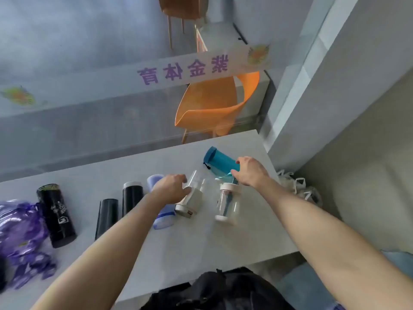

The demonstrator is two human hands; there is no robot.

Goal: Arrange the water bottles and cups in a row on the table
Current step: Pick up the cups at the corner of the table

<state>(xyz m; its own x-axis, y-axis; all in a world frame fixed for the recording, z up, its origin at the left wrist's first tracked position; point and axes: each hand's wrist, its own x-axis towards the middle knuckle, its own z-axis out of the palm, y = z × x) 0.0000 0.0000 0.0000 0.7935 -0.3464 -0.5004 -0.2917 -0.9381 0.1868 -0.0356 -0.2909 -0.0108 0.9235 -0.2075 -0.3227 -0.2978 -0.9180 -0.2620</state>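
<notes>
Several bottles and cups stand in a line on the grey table (196, 242): a black printed flask (55, 215), a short black cup (106, 218), a black bottle with a white rim (132, 198), a pale blue bottle (164, 217), a clear bottle with a white base (192, 202) and a clear cup with white lid (228, 204). My left hand (171, 189) grips the clear bottle with the white base at its upper part. My right hand (250, 171) holds a teal bottle (220, 161), tilted over above the table behind the clear cup.
A purple plastic bag (20, 238) lies at the table's left end. A black backpack (219, 291) sits below the near edge. An orange chair (214, 104) stands behind a glass partition. White bags (297, 184) lie on the floor to the right.
</notes>
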